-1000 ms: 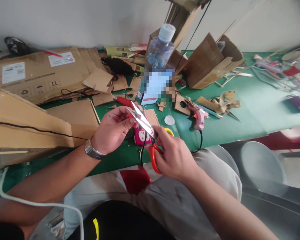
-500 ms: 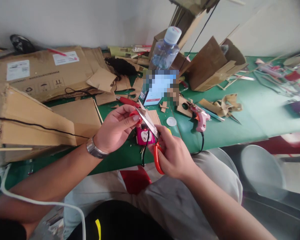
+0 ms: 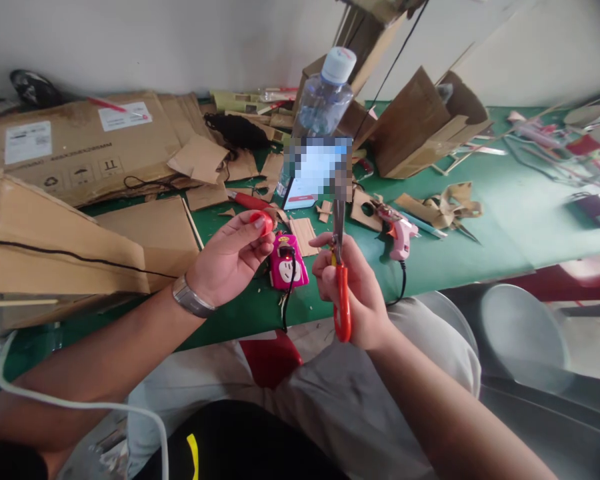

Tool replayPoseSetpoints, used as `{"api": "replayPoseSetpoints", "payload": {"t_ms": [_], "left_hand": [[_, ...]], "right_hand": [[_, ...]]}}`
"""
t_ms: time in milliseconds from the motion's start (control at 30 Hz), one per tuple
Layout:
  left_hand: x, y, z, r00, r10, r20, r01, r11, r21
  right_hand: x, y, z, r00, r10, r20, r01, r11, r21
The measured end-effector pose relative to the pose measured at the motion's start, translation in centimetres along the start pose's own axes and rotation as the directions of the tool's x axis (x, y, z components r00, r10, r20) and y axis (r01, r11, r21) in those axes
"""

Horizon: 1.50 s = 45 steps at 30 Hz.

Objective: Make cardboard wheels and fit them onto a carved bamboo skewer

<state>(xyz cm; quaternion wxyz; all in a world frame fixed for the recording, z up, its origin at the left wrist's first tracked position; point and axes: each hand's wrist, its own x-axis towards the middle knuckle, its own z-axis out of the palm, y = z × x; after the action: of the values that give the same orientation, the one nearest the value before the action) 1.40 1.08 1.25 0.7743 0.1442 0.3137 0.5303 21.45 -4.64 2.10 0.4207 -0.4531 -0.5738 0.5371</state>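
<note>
My left hand (image 3: 227, 257) pinches a small red round piece (image 3: 261, 221) between thumb and fingertips, above the green table (image 3: 500, 220). My right hand (image 3: 353, 293) is closed round the orange handles of a pair of scissors (image 3: 341, 280), whose closed blades point up and away from me. Between the two hands a pink power socket (image 3: 287, 267) lies on the table with a black cord plugged into it. A metal watch sits on my left wrist.
A pink glue gun (image 3: 399, 233) lies right of the scissors. A water bottle (image 3: 321, 107) stands behind a propped phone (image 3: 313, 177). Cardboard boxes (image 3: 80, 147) and scraps crowd the left and back. A white cable (image 3: 80, 407) crosses my left arm. White stools (image 3: 525, 333) stand at right.
The scissors have come away from my left hand and swung upright with the blades closed. My left hand keeps the small red piece.
</note>
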Motion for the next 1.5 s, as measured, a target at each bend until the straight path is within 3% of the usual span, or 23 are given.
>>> {"api": "replayPoseSetpoints", "payload": {"t_ms": [600, 733, 967, 1200, 1500], "left_hand": [[0.1, 0.0, 0.2, 0.996, -0.026, -0.08, 0.025, 1.0, -0.016], [0.2, -0.2, -0.1, 0.998, 0.014, -0.055, -0.011, 0.999, 0.05], [0.1, -0.3, -0.4, 0.995, 0.102, 0.017, -0.103, 0.989, 0.103], [0.1, -0.3, -0.1, 0.991, 0.131, 0.025, -0.132, 0.987, 0.086], [0.3, -0.4, -0.4, 0.979, 0.179, 0.098, -0.189, 0.976, 0.104]], "right_hand": [[0.5, 0.1, 0.3, 1.0, 0.017, -0.001, -0.017, 0.983, -0.182], [0.6, -0.1, 0.2, 1.0, 0.026, 0.006, -0.024, 0.971, -0.237], [0.5, -1.1, 0.2, 0.997, 0.013, 0.082, 0.028, 0.874, -0.485], [0.5, -1.3, 0.1, 0.988, 0.01, 0.156, 0.076, 0.842, -0.534], [0.3, -0.5, -0.1, 0.99, -0.019, 0.139, 0.101, 0.783, -0.613]]}}
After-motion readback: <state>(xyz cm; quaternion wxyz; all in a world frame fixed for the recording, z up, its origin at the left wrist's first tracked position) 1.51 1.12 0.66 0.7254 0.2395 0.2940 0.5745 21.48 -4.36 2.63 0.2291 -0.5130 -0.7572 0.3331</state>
